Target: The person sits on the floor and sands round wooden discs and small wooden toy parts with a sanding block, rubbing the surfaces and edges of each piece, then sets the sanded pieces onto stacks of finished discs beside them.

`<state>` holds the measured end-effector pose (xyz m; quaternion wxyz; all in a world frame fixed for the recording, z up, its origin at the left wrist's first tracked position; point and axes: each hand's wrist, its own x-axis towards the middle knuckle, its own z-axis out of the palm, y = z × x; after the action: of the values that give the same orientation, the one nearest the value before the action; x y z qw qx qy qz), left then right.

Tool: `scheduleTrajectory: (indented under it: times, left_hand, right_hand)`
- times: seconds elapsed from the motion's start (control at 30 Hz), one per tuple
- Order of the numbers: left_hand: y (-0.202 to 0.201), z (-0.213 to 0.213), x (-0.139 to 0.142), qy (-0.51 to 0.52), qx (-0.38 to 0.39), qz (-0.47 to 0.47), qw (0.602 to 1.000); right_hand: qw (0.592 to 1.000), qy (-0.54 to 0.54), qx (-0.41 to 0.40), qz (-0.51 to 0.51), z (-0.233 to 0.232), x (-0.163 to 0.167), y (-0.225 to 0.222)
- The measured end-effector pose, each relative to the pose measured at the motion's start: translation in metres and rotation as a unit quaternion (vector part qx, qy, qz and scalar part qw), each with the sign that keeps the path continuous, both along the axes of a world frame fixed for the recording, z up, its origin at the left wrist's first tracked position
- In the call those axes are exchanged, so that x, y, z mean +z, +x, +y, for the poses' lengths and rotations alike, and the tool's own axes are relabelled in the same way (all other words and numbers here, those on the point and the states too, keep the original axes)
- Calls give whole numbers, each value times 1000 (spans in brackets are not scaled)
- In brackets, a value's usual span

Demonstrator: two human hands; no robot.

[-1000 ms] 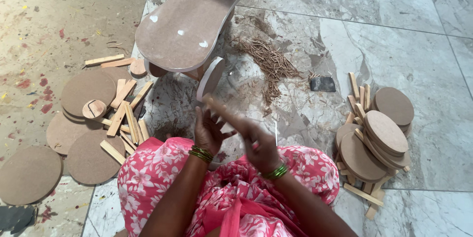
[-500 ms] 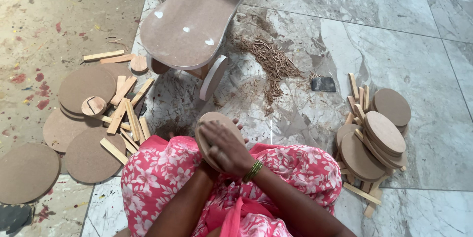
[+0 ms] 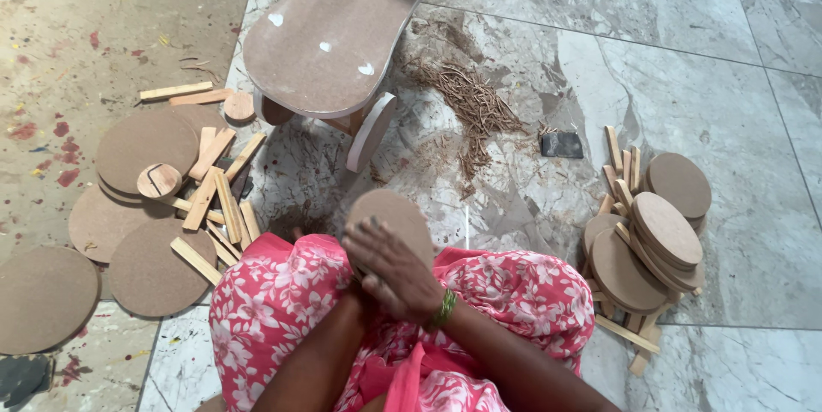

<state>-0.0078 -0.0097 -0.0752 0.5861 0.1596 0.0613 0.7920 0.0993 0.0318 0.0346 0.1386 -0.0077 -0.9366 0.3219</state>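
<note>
Over the lap, at six o'clock, both hands grip a brown fibreboard disc [image 3: 392,217]: right hand [image 3: 396,268] spread across its face, left hand [image 3: 358,285] mostly hidden beneath. Steady, flat pressure would suit it. Marble floor [image 3: 728,52] carries disc stacks [image 3: 655,241] at three o'clock, wooden strips [image 3: 214,198] at nine.

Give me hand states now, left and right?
Right hand: laid over the brown oval disc, gripping it.
Left hand: hidden beneath the right; cannot be told.
</note>
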Motion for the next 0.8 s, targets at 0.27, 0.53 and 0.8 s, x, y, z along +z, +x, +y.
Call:
scheduleTrajectory:
  times: [0.27, 0.53, 0.8]
  left_hand:
    - [13, -8, 28, -133, 16, 34, 990]
    - [-7, 11, 3, -229, -21, -228, 946]
    - [17, -4, -19, -169, 23, 15, 985]
  right_hand:
    - [980, 63, -167, -86, 51, -29, 6]
    - [997, 46, -7, -57, -14, -3, 46]
    - [993, 41, -110, -7, 31, -14, -7]
